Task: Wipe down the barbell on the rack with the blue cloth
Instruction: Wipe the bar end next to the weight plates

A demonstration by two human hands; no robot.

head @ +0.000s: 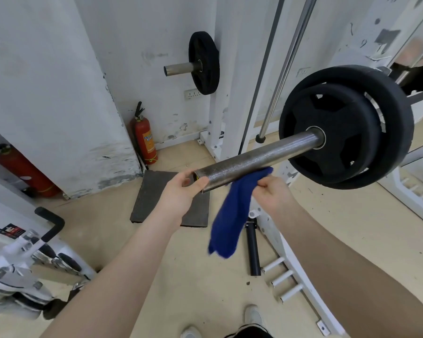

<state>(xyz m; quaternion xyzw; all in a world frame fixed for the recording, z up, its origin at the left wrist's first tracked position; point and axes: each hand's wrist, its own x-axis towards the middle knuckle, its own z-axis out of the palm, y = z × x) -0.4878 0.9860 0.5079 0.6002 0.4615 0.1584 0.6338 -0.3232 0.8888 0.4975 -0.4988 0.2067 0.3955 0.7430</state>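
Note:
The barbell's steel sleeve (259, 156) sticks out toward me from two black plates (344, 128) on the white rack. My left hand (181, 191) grips the sleeve's open end, thumb on top. My right hand (271, 193) pinches the blue cloth (232, 213) just under the sleeve. The cloth's top edge touches the underside of the steel, and the rest hangs down loosely toward the floor.
White rack uprights (217, 113) and a chrome guide rod (286, 69) stand behind the bar. Another black plate (204, 62) hangs on a peg. A dark floor mat (156, 198), two red fire extinguishers (144, 140), a dumbbell rack (34, 259) at left.

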